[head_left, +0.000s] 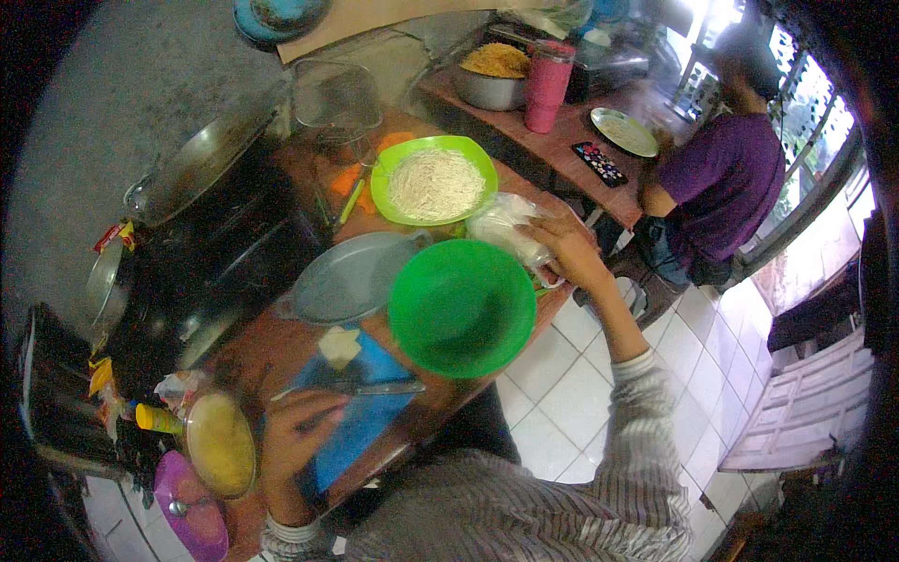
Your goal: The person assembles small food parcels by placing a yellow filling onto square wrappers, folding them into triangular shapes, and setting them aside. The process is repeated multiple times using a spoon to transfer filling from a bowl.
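My left hand (302, 433) is at the near left, over a blue cutting board (370, 426), with its fingers curled at a knife (379, 386) lying across the board. A pale yellowish chunk of food (339, 347) rests at the board's far end. My right hand (568, 248) reaches across to a clear plastic bag (506, 222) with something white in it, its fingers closed on the bag's right side. Between my hands stands a deep green bowl (435, 351), its inside shaded. Behind it, a light-green square plate (382, 192) carries a heap of pale flour.
A grey oval tray (351, 276) lies left of the bowl. At the left are a large pan (201, 164), a dish of yellow food (220, 440) and a purple lid (192, 510). A person in purple (726, 178) sits at another table with a pink tumbler (548, 86).
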`<action>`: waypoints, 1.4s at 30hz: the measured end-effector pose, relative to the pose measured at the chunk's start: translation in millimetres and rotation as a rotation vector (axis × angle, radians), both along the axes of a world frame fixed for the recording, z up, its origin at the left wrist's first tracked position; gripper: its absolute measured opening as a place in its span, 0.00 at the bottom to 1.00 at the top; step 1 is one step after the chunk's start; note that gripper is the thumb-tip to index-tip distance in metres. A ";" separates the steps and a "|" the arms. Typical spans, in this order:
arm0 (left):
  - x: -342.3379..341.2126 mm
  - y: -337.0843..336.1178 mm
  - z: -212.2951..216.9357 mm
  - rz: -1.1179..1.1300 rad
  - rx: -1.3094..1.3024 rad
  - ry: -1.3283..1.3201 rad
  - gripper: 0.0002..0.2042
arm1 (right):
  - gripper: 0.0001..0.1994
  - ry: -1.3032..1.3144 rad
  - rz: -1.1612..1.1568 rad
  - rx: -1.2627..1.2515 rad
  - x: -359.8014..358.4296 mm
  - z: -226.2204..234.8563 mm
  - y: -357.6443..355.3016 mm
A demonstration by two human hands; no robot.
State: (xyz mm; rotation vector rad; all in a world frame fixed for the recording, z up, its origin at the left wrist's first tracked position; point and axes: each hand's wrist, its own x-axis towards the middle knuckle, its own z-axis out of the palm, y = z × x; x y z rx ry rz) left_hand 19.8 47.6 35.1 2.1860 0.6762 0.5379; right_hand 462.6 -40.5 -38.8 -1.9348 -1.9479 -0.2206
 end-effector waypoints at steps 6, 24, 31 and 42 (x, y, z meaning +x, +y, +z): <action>-15.3 -4.6 -8.0 0.108 -0.102 -0.115 0.07 | 0.20 0.301 0.019 0.153 24.6 -7.7 -1.5; 27.5 9.1 26.3 0.238 -0.379 -0.239 0.11 | 0.16 1.684 -0.275 0.502 9.2 -28.6 -9.0; 128.5 35.9 31.9 -0.148 -0.165 -0.058 0.11 | 0.15 0.990 -0.462 0.217 23.7 -27.1 -17.9; 301.3 69.6 -16.8 -0.094 0.283 0.149 0.13 | 0.10 -0.027 -0.186 0.250 -18.0 47.7 -7.1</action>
